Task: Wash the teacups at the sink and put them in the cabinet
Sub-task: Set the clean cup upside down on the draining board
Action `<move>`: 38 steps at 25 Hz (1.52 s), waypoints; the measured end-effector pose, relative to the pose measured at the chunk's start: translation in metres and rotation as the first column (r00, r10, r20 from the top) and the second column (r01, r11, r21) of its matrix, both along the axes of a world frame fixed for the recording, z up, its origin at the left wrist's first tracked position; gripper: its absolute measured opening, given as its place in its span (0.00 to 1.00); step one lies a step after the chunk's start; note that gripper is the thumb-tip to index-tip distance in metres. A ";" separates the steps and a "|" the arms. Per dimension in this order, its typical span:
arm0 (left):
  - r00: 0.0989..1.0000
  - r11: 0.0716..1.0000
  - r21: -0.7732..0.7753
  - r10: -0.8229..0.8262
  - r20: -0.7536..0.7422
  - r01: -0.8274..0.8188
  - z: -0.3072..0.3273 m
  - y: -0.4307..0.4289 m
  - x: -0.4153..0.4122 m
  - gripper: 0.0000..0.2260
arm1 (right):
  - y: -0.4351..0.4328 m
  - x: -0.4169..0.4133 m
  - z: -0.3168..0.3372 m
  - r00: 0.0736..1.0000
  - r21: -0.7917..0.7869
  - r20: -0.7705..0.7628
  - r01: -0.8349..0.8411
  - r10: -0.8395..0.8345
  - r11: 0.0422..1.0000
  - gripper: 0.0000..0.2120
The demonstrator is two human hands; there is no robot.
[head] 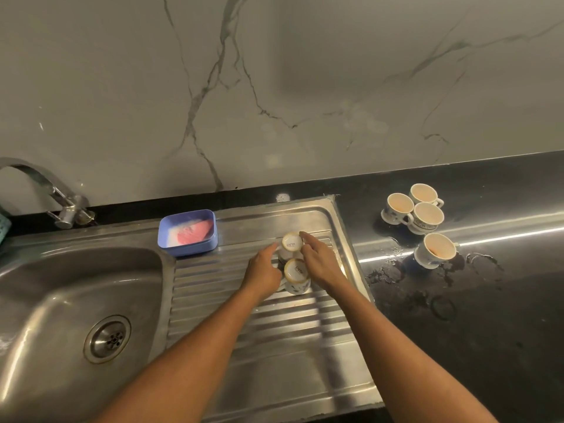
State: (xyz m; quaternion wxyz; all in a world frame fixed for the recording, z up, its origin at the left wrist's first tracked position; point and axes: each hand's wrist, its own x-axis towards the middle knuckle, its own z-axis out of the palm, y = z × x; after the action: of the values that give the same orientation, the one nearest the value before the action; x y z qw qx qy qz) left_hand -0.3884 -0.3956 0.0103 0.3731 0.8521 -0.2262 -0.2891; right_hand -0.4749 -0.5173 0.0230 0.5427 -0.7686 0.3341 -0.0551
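The counter (pixel 503 315) was black and wet, with puddles and ring marks near its front. Set into it, the steel sink (pixel 76 288) had its basin at your left and a ribbed drainboard (pixel 244 331) running right from it. A tap (pixel 45 190) stood over the basin's back corner, and a blue soap tray (pixel 187 232) with a pink scrubber sat at the drainboard's back edge.

Your cups lay in two lots. Four dirty cups (pixel 425 216) stood upright on the counter, well apart from the drainboard: three touching in a cluster, one alone nearer you. Two washed cups (pixel 294 264) sat upside down on the drainboard, just beside each other, bases up.

Your left hand (pixel 264 271) was curled against the left side of that pair, fingers narrow around it. Your right hand (pixel 320 262) lay on the right side, its forefinger touching the far cup's base. I could not tell whether either hand had a firm hold or only steadied them.

These looked like small glazed ceramic cups: light, stiff, brittle, and probably slick while wet. On steel ribs they would likely rock and chip at the rim if knocked together. I would take each by the body, fingers round the wall, or by the handle, not by the wet base.
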 end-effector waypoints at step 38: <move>0.987 0.999 -0.036 0.018 0.162 -0.012 -0.029 0.002 0.014 0.19 | 0.026 -0.043 -0.066 0.992 -0.255 0.122 0.050 -0.019 0.966 0.25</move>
State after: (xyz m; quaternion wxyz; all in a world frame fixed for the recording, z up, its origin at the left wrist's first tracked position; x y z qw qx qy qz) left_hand -0.3747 -0.3940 -0.0187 0.3704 0.8678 -0.2545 -0.2122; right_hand -0.5178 -0.4912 -0.0435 0.4560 -0.8220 0.3048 -0.1532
